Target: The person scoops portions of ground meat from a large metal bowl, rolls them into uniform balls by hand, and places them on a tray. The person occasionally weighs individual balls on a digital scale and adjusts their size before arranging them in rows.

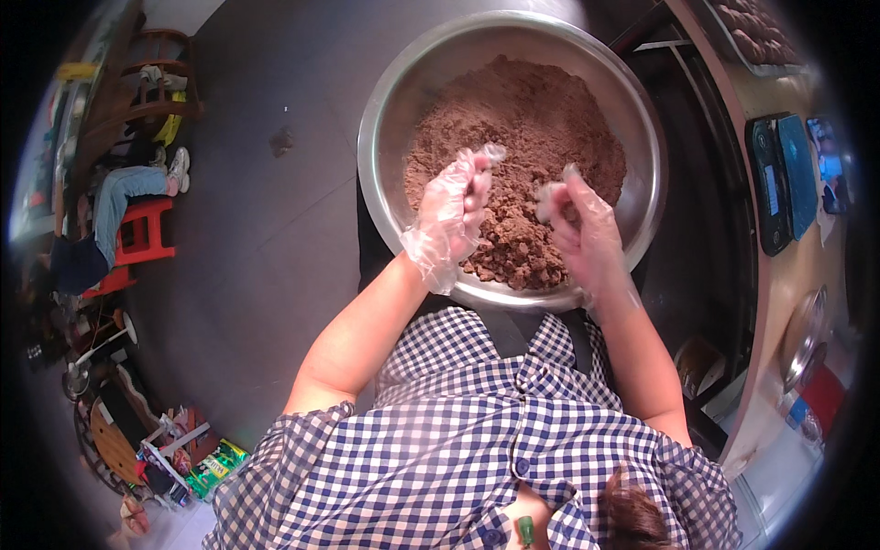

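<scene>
A wide stainless steel bowl (pixel 393 103) sits before me, close against my lap. Brown crumbly mixture (pixel 529 103) fills much of it, fine and powdery at the far side and in coarser clumps nearest me. My left hand (pixel 454 203), in a clear plastic glove, is over the left part of the mixture with its fingers curled. Opposite it, on the right, is my right hand (pixel 588 227), also gloved and slightly blurred, with thumb and fingers bent toward each other. Whether either hand has mixture inside its fingers cannot be made out.
To my right runs a table (pixel 739 289) bearing a black digital scale (pixel 768 185), a phone (pixel 830 165), a metal lid or dish (pixel 804 337) and a tray of brown lumps (pixel 756 34). A seated person's leg (pixel 120 199) and a red plastic stool (pixel 148 230) are at far left.
</scene>
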`<state>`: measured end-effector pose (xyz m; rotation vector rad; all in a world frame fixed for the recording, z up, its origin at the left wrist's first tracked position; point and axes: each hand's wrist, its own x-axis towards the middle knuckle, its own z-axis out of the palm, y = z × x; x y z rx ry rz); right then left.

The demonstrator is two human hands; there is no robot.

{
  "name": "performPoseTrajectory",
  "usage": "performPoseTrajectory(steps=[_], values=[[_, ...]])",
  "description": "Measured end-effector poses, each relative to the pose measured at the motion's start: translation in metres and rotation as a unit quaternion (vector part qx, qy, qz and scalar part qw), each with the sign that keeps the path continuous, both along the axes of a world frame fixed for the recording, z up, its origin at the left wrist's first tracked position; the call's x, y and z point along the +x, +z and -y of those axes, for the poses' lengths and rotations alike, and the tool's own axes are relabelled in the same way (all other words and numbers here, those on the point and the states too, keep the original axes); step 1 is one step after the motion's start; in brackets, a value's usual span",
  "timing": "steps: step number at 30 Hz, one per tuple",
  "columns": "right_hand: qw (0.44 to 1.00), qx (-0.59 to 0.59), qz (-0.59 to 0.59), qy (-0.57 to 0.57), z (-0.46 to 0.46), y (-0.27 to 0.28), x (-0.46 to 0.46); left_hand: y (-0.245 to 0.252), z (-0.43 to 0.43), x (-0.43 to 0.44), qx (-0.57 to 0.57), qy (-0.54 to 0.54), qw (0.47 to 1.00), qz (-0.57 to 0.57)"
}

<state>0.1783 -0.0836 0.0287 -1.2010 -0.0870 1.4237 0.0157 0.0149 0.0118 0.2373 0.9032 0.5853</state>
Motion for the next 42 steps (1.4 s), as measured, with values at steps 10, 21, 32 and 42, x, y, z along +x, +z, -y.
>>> performPoseTrajectory(steps=[10, 21, 32, 42], values=[[0.995, -0.094, -0.017, 0.008, -0.002, -0.011, 0.0, -0.012, 0.007, 0.01, -0.011, -0.069, 0.994, 0.087], [0.992, -0.058, 0.101, 0.044, -0.005, 0.005, -0.019, 0.0, 0.007, 0.017, -0.028, -0.072, 0.997, -0.014], [0.999, -0.014, -0.028, 0.008, 0.002, 0.009, 0.003, 0.001, 0.001, 0.006, 0.003, -0.057, 0.998, 0.031], [0.975, 0.04, 0.217, 0.041, -0.006, -0.004, -0.038, -0.011, 0.011, 0.013, 0.274, -0.137, 0.952, -0.024]])
